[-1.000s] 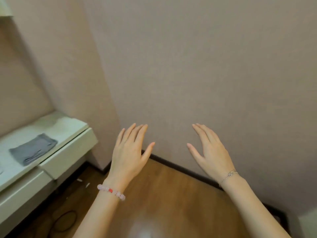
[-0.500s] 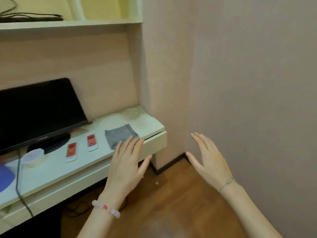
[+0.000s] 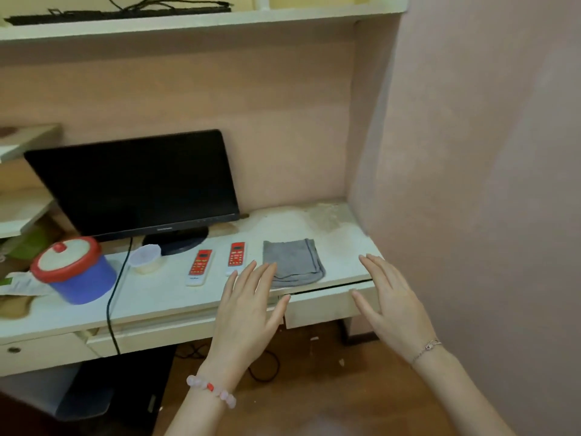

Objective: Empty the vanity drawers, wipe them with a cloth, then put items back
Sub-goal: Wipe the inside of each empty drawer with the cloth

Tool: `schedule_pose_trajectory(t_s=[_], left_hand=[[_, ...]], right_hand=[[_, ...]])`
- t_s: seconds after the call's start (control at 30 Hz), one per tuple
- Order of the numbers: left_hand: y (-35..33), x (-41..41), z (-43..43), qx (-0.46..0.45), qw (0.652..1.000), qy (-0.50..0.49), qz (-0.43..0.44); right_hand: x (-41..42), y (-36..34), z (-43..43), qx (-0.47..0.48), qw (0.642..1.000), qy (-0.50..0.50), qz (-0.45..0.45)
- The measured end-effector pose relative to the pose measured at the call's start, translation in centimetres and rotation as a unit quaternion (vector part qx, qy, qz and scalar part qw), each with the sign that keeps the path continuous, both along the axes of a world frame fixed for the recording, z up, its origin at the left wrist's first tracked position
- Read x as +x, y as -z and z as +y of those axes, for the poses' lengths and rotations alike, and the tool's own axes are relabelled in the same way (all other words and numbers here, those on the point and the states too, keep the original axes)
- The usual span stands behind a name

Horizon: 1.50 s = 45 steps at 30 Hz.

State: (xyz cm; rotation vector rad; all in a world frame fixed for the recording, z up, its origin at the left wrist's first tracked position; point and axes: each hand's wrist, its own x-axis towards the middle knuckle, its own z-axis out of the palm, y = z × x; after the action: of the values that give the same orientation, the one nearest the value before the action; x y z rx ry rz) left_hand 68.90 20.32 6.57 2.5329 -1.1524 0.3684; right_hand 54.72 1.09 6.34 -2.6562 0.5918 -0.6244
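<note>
Nearest the camera, above the wooden floor (image 3: 314,388), both hands hover with palms down and hold nothing. The left hand (image 3: 248,313), with a bead bracelet at its wrist, has its fingers straight and a little spread. The right hand (image 3: 394,313), with a thin chain at its wrist, is the same. Neither touches anything, as far as this view shows.

Just past the hands, under the right end of the worktop (image 3: 163,294), is the right drawer (image 3: 323,308). A dark gap runs along its top edge, so it may be slightly ajar, but nothing inside can be seen. Further left under the worktop are a long middle panel (image 3: 157,333) and a left drawer (image 3: 41,350) with a small round knob, and both look pushed in.

On the worktop, the grey cloth (image 3: 292,259) lies folded just beyond the left fingertips, above the right drawer. Beside it, towards the left, are two red remotes (image 3: 217,262), a small white tub (image 3: 145,259) and a blue pot with a red lid (image 3: 74,270). Behind them a dark monitor (image 3: 135,184) stands against the wall, and a shelf (image 3: 201,18) above it holds a black keyboard.

By my reading, the task has hardly begun. No drawer is pulled out, nothing on the worktop is clearly drawer contents, and the cloth looks unused. Opening, emptying, wiping and refilling all appear to be left, and the right drawer is the likeliest place to start.
</note>
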Motion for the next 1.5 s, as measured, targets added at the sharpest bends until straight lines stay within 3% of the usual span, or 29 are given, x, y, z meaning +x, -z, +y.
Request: schedule_pose_trajectory(t_s=[0.2,0.5,0.93,1.23,1.5], left_hand=[[0.7,3.2,-3.3,0.01,0.997,-0.071,0.022],[3.3,9.0,-5.9,0.04,0.994,-0.086,0.052],[5.3,21.8,-9.2,0.058,0.996,-0.009,0.072],[6.8,25.3,-9.5,0.094,0.991,0.009,0.099],[7.6,25.9,-9.3,0.088,0.989,-0.001,0.115]], right_hand=[[5.3,1.4,-5.1,0.018,0.998,-0.056,0.039],[12.7,3.9,-8.6,0.037,0.994,-0.076,0.071],[23.3,9.1,-11.2,0.116,0.985,0.021,0.123],[26.4,14.3,-11.8,0.326,0.914,0.159,0.183],[28.7,15.9,-11.3,0.455,0.848,0.194,0.191]])
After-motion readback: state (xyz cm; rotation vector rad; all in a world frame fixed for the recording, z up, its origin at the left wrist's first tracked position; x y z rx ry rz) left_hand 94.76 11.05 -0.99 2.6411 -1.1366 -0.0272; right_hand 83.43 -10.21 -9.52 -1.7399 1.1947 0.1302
